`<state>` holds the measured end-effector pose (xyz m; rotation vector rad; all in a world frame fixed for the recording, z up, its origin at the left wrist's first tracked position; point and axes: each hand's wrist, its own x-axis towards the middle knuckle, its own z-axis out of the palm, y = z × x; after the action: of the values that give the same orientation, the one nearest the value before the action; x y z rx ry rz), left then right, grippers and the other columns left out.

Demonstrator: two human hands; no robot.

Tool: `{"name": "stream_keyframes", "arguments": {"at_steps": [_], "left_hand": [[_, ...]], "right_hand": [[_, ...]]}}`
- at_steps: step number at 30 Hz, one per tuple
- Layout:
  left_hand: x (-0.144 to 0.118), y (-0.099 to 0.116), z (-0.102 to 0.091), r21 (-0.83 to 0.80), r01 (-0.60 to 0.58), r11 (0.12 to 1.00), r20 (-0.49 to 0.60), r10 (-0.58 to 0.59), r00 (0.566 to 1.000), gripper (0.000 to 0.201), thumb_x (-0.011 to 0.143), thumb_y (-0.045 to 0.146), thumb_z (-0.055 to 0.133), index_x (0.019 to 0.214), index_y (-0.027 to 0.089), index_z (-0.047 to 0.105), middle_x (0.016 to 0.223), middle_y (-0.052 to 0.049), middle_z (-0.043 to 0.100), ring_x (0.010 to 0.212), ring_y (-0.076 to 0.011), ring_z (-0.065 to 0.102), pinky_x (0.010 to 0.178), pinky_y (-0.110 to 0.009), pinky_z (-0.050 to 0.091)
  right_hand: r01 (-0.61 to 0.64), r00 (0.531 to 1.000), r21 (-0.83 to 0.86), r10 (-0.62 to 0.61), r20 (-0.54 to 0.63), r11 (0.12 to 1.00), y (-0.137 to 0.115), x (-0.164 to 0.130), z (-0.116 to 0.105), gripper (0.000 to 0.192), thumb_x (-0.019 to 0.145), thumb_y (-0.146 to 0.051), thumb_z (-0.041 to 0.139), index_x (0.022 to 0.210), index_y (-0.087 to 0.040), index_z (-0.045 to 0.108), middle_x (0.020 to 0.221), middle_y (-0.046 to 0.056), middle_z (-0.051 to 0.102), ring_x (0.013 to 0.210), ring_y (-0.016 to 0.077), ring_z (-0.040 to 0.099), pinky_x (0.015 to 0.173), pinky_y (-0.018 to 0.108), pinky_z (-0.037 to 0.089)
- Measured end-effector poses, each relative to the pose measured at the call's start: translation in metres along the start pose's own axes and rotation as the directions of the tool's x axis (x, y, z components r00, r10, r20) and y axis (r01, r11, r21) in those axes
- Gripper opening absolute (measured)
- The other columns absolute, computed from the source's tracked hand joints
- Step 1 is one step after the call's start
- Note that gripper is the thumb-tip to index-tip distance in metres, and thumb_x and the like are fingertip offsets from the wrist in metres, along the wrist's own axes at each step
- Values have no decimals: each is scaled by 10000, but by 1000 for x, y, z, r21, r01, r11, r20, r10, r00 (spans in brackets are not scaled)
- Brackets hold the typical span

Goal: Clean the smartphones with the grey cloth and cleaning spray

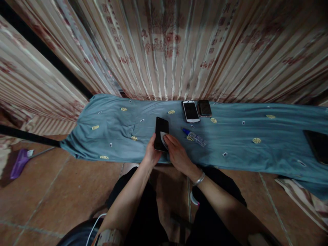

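Observation:
My left hand [151,153] grips a black phone [161,130] by its lower left edge, holding it over the near edge of a blue cloth-covered table [115,136]. My right hand [175,152] presses a small white wipe [163,139] against the phone's screen with its fingertips. A silver bracelet sits on my right wrist. Just to the right of my right hand lies a small clear bottle with a blue cap [195,136].
A white phone [190,111] and a dark phone [204,108] lie side by side at the table's far edge, against patterned curtains. A dark tablet [317,145] lies at the right end. A purple broom head [19,164] rests on the tiled floor at left.

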<state>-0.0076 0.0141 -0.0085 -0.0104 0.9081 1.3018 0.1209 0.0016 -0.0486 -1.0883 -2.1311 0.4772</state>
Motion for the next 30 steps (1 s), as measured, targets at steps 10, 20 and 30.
{"name": "stream_keyframes", "arguments": {"at_steps": [10, 20, 30], "left_hand": [[-4, 6, 6, 20, 86, 996, 69, -87, 994, 556, 979, 433, 337, 1146, 16, 665, 902, -154, 758, 942, -220, 719, 929, -307, 522], [-3, 5, 6, 15, 153, 988, 64, -153, 986, 599, 976, 477, 342, 1136, 2, 672, 840, -147, 758, 709, -159, 713, 729, -222, 546], [-4, 4, 10, 35, 186, 982, 49, -188, 981, 713, 968, 565, 237, 1030, 30, 704, 728, -132, 733, 714, -203, 715, 713, -299, 578]], "right_hand": [[112, 994, -78, -112, 2, 991, -11, -10, 0, 558, 893, -45, 362, 1436, -123, 465, 1351, 162, 583, 1309, 267, 492, 1098, 497, 471], [194, 981, -101, -195, 5, 976, -22, -11, 2, 550, 911, -42, 353, 1454, -77, 431, 1385, 187, 553, 1361, 279, 425, 1132, 511, 431], [289, 954, -109, -296, -55, 951, -29, -7, 5, 537, 913, -47, 352, 1445, -59, 425, 1386, 180, 546, 1361, 281, 426, 1115, 489, 454]]}}
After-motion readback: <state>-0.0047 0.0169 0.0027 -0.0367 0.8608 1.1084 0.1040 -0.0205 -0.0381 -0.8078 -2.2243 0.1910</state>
